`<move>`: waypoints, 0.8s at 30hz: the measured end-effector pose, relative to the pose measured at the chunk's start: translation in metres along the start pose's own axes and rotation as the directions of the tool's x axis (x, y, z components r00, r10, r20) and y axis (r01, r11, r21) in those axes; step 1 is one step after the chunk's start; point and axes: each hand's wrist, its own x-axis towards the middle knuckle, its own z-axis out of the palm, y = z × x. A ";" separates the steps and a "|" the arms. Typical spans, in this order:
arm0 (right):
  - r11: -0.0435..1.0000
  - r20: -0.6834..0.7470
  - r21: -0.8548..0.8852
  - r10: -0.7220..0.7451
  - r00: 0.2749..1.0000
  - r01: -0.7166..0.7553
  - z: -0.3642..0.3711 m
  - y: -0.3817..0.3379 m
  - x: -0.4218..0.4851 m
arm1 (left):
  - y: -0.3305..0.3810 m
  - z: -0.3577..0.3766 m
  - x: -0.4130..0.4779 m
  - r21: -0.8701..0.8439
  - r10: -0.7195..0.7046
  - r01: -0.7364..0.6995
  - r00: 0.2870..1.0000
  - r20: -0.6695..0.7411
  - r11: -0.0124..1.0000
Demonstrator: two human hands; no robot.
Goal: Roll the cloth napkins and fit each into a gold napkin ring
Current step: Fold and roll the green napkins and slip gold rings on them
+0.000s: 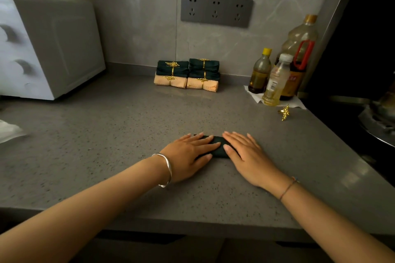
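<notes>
Counter: I stand at a grey speckled counter (106, 134) below a tiled wall with a socket panel (215, 9).
Napkin: the dark green napkin (218, 145) lies under both my palms as a short, thick roll, and only its middle shows between my hands.
Handling: I judge it light, soft and springy. The cloth looks likely to loosen once the pressure goes, though it should not slip on this matt stone.
Where to take hold: I would pinch around one end of the roll, so the other end stays free to go through a ring.
Left hand: my left hand (188, 153) lies flat with straight, spread fingers, pressing on the roll's left part and gripping nothing.
Right hand: my right hand (245, 153) does the same on the right part, its fingertips reaching just past the roll.
Ring: a loose gold napkin ring (284, 112) lies beyond my right hand and out to its right, near the oil bottles (275, 79).
Finished rolls: the ringed napkins (187, 74) are stacked against the wall, well beyond my fingertips.
</notes>
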 end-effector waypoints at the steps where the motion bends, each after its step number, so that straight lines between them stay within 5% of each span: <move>1: 0.999 -0.019 0.004 -0.034 0.999 0.034 -0.002 0.001 -0.002 | -0.001 0.001 0.000 0.006 0.008 -0.008 1.000 0.009 1.000; 7: 0.955 -0.096 -0.100 -0.288 0.953 0.279 -0.014 0.004 -0.019 | -0.003 0.002 0.003 0.053 0.035 -0.034 0.999 -0.015 0.998; 24: 0.960 -0.183 -0.114 -0.275 0.944 0.257 -0.022 0.034 -0.024 | -0.014 -0.016 -0.010 0.209 0.094 -0.058 0.981 -0.169 0.976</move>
